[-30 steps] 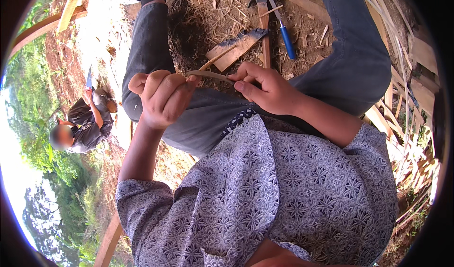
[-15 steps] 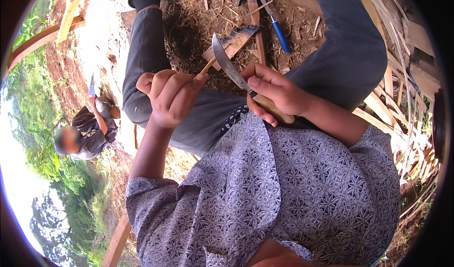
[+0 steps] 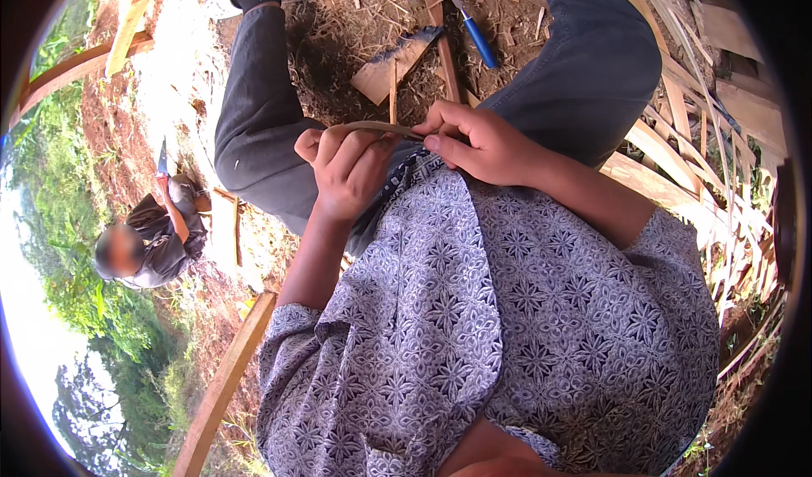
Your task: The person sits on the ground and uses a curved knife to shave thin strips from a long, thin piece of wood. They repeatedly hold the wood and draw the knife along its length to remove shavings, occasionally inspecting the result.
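My left hand is closed around a thin wooden stick, whose pale end points up past the fingers. My right hand grips a curved knife. Its blade, turned nearly edge-on, reaches across to the stick and the left fingers. The right fingers hide most of the knife's handle. Both hands are close together above my lap. On the ground beyond them lies a flat piece of wood with a charred edge, beside a wooden-handled tool with a dark metal head.
A blue-handled tool with a metal blade lies on the shaving-strewn ground. Long wooden strips pile up at right. A wooden beam slants at lower left. Another person sits further left, holding a blade.
Both hands have come closer together. The knife has turned from flat and upright to nearly edge-on, its blade now across the stick. The stick points more straight up.
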`<move>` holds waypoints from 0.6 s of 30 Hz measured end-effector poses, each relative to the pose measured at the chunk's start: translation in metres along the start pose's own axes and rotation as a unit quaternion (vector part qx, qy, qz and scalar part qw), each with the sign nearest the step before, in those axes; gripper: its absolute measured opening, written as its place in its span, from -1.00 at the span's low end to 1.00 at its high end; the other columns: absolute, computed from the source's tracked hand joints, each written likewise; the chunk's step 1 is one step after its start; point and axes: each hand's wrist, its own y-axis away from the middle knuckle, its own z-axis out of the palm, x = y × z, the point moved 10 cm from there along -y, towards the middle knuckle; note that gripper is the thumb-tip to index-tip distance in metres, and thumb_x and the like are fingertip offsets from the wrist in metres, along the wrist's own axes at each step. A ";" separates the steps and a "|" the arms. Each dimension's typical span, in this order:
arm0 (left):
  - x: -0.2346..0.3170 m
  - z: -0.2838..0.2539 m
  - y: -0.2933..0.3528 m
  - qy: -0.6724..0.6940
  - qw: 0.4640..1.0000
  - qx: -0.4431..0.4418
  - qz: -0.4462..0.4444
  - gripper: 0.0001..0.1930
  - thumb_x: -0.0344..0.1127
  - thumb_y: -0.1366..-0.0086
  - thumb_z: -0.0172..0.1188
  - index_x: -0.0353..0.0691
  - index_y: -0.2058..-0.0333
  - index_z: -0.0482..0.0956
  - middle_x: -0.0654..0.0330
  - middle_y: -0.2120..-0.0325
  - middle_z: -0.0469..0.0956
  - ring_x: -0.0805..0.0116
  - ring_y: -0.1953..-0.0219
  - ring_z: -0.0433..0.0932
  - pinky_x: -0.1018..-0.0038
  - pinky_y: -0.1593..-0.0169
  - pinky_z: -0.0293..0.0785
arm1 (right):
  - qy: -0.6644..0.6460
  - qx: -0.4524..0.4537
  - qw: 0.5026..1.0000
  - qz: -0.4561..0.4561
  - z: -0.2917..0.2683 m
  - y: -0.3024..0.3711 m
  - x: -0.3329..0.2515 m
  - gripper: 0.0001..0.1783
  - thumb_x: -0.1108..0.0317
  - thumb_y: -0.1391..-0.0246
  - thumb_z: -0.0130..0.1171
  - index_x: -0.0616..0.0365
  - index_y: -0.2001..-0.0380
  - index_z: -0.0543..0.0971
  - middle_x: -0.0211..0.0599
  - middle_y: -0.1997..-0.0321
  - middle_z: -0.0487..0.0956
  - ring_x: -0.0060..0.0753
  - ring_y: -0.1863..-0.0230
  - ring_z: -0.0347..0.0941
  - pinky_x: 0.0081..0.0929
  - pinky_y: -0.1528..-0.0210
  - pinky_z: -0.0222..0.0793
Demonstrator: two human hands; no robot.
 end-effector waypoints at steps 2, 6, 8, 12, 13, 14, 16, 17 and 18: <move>-0.001 0.004 0.004 -0.002 1.000 -0.003 -0.004 -0.76 -0.34 0.05 0.52 0.06 0.40 0.64 0.43 0.39 0.51 0.38 0.27 0.51 0.30 0.08 0.14 | 0.007 -0.006 1.000 0.008 0.000 -0.003 0.008 -0.77 0.33 -0.41 0.08 0.27 0.03 0.48 -0.46 0.42 0.50 -0.70 0.39 0.41 -0.59 0.30 0.34; 0.001 0.009 0.009 -0.009 1.000 0.005 -0.018 -0.78 -0.33 0.01 0.49 0.06 0.37 0.66 0.44 0.41 0.50 0.41 0.28 0.50 0.30 0.08 0.12 | 0.044 0.014 0.999 -0.006 -0.006 -0.005 0.010 -0.78 0.33 -0.39 0.11 0.24 0.03 0.49 -0.43 0.41 0.53 -0.70 0.38 0.41 -0.58 0.31 0.32; 0.001 0.013 0.008 -0.012 1.000 0.003 -0.024 -0.81 -0.29 -0.03 0.46 0.03 0.33 0.69 0.46 0.44 0.49 0.46 0.30 0.48 0.31 0.09 0.10 | 0.045 0.028 0.999 -0.007 -0.011 -0.010 0.023 -0.80 0.34 -0.35 0.16 0.17 0.04 0.52 -0.40 0.41 0.56 -0.66 0.40 0.42 -0.53 0.34 0.29; -0.005 0.025 0.020 -0.014 0.999 0.008 -0.048 -0.81 -0.30 -0.05 0.48 0.06 0.34 0.68 0.46 0.44 0.46 0.47 0.30 0.48 0.32 0.08 0.09 | 0.077 0.017 0.996 0.042 -0.013 -0.016 0.051 -0.79 0.33 -0.41 0.09 0.21 0.01 0.48 -0.48 0.38 0.51 -0.74 0.41 0.36 -0.61 0.34 0.29; -0.007 0.022 0.016 -0.025 0.997 0.026 -0.063 -0.81 -0.30 -0.04 0.49 0.07 0.36 0.67 0.46 0.45 0.46 0.47 0.30 0.48 0.32 0.08 0.10 | 0.061 0.014 0.997 0.054 -0.016 -0.016 0.052 -0.78 0.33 -0.41 0.08 0.21 0.00 0.47 -0.49 0.39 0.51 -0.75 0.41 0.35 -0.62 0.35 0.28; -0.010 0.020 0.013 -0.037 0.995 0.045 -0.078 -0.81 -0.30 -0.04 0.49 0.07 0.37 0.67 0.45 0.45 0.45 0.46 0.30 0.47 0.32 0.08 0.10 | 0.045 0.012 0.997 0.067 -0.018 -0.016 0.052 -0.78 0.32 -0.42 0.07 0.20 0.00 0.47 -0.49 0.40 0.50 -0.75 0.42 0.34 -0.62 0.36 0.26; -0.019 0.021 0.016 -0.023 0.993 0.048 -0.109 -0.80 -0.30 -0.03 0.51 0.08 0.38 0.65 0.45 0.45 0.46 0.45 0.29 0.47 0.33 0.07 0.09 | 0.031 0.010 0.996 0.078 -0.020 -0.017 0.051 -0.78 0.31 -0.43 0.05 0.19 -0.01 0.45 -0.50 0.44 0.49 -0.76 0.46 0.32 -0.63 0.40 0.24; -0.023 0.021 0.017 -0.016 0.991 0.049 -0.125 -0.79 -0.30 -0.02 0.51 0.08 0.39 0.64 0.45 0.44 0.46 0.44 0.29 0.47 0.34 0.07 0.09 | 0.033 0.016 0.996 0.080 -0.022 -0.017 0.052 -0.78 0.30 -0.43 0.04 0.18 -0.01 0.45 -0.51 0.46 0.48 -0.77 0.49 0.31 -0.64 0.44 0.23; -0.028 0.025 0.020 -0.021 0.989 0.022 -0.147 -0.75 -0.30 -0.03 0.51 0.02 0.32 0.63 0.39 0.40 0.50 0.38 0.28 0.48 0.32 0.09 0.16 | 0.035 0.022 0.996 0.081 -0.023 -0.018 0.050 -0.78 0.29 -0.44 0.03 0.17 -0.01 0.44 -0.52 0.48 0.47 -0.77 0.53 0.30 -0.65 0.47 0.22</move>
